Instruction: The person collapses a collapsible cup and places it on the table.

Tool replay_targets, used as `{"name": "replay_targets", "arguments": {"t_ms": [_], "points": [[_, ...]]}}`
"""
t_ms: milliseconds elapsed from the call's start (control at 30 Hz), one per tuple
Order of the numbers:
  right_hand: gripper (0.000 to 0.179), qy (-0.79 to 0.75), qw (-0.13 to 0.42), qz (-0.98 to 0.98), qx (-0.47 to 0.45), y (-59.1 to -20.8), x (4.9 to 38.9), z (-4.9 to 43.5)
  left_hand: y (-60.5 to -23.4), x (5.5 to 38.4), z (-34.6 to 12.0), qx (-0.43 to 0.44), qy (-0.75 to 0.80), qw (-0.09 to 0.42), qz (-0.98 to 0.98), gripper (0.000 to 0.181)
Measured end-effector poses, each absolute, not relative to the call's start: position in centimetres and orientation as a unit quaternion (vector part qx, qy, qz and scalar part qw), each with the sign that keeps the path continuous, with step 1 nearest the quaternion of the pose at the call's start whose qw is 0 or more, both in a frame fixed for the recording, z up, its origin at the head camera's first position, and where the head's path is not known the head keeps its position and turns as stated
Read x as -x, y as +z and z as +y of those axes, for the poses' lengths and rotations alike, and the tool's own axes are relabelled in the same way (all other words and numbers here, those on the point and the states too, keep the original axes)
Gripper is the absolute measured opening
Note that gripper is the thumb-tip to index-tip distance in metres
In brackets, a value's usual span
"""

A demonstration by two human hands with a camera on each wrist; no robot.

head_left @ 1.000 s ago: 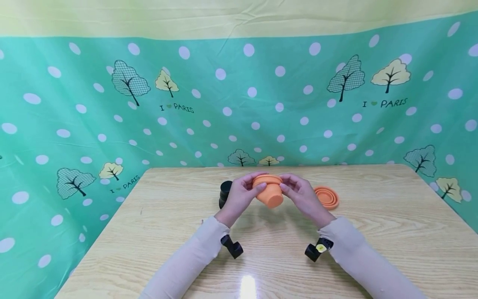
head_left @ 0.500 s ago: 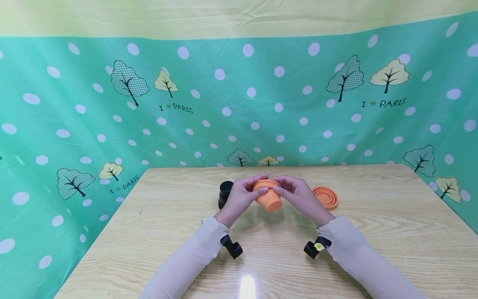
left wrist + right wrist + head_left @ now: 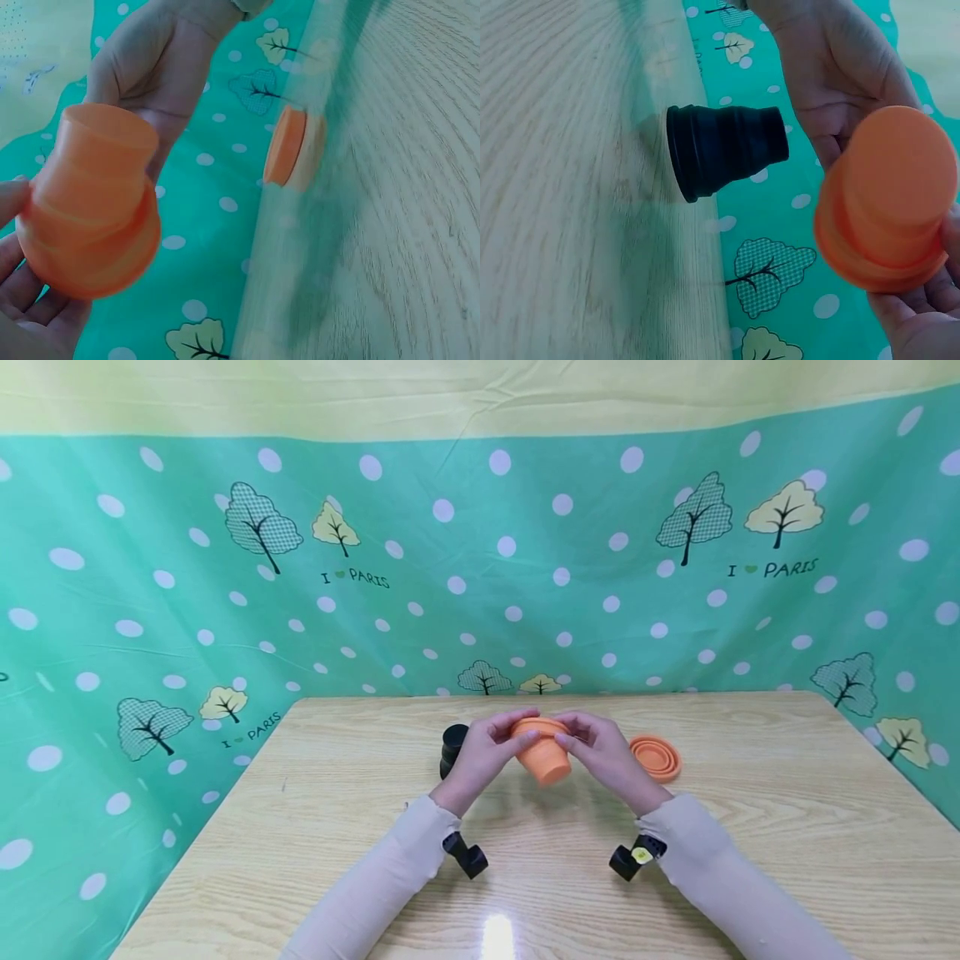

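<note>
An orange collapsible cup (image 3: pixel 545 762) is held above the table, its narrow base tipped down toward me. My left hand (image 3: pixel 486 758) grips its rim from the left, thumb on the near side. On the opposite side my right hand (image 3: pixel 609 760) pinches the rim, its thumb also in front. The left wrist view shows the cup's stepped wall (image 3: pixel 97 180) bulging unevenly near the wide end. Seen from the right wrist, the base (image 3: pixel 904 165) is round and flat. Part of the rim is hidden behind my fingers.
A black collapsible cup (image 3: pixel 727 146) stands extended, wide end down, on the table just left of my left hand. Behind my right wrist lies a flattened orange collapsible cup (image 3: pixel 656 758). A patterned green cloth (image 3: pixel 420 568) hangs behind the wooden table (image 3: pixel 330 793).
The orange cup has come down slightly, its base still tilted toward me. My right thumb has shifted inward and lower across the cup's front; both hands keep their grip.
</note>
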State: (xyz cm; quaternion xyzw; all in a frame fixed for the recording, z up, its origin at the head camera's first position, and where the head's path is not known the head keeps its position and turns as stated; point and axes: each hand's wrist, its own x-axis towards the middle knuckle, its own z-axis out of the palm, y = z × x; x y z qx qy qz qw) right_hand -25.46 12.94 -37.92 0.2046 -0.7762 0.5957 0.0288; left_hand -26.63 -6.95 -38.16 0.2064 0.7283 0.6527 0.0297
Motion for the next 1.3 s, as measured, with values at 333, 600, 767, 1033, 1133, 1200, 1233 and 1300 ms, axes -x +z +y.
{"name": "replay_targets", "arguments": {"t_ms": [333, 600, 767, 1033, 1133, 1200, 1233, 1300], "points": [[0.031, 0.718, 0.009, -0.669, -0.192, -38.0, 25.5, 13.0, -38.0, 26.5, -6.6, -0.22, 0.694, 0.027, 0.685, 0.046], [0.029, 0.736, -0.002, -0.653, -0.179, -38.2, 25.6, 13.0, -38.0, 26.4, -6.4, -0.205, 0.695, 0.008, 0.689, 0.038], [0.032, 0.73, -0.002, -0.66, -0.177, -38.3, 25.5, 13.1, -37.0, 25.6, -6.4, -0.195, 0.692, -0.001, 0.695, 0.037], [0.039, 0.694, -0.007, -0.696, -0.186, -38.2, 25.6, 13.4, -36.1, 24.7, -6.7, -0.198, 0.683, -0.003, 0.703, 0.039], [0.039, 0.654, 0.009, -0.732, -0.193, -38.1, 25.7, 13.3, -36.2, 24.8, -6.8, -0.205, 0.674, 0.013, 0.71, 0.039], [0.038, 0.621, 0.016, -0.759, -0.196, -38.1, 25.7, 13.2, -36.2, 24.9, -6.8, -0.214, 0.667, 0.021, 0.713, 0.039], [0.037, 0.605, 0.017, -0.77, -0.2, -38.1, 25.7, 13.1, -36.3, 24.9, -6.9, -0.22, 0.664, 0.024, 0.714, 0.039], [0.036, 0.581, 0.018, -0.788, -0.204, -38.1, 25.7, 13.0, -36.4, 24.9, -6.9, -0.23, 0.656, 0.029, 0.718, 0.04]]}}
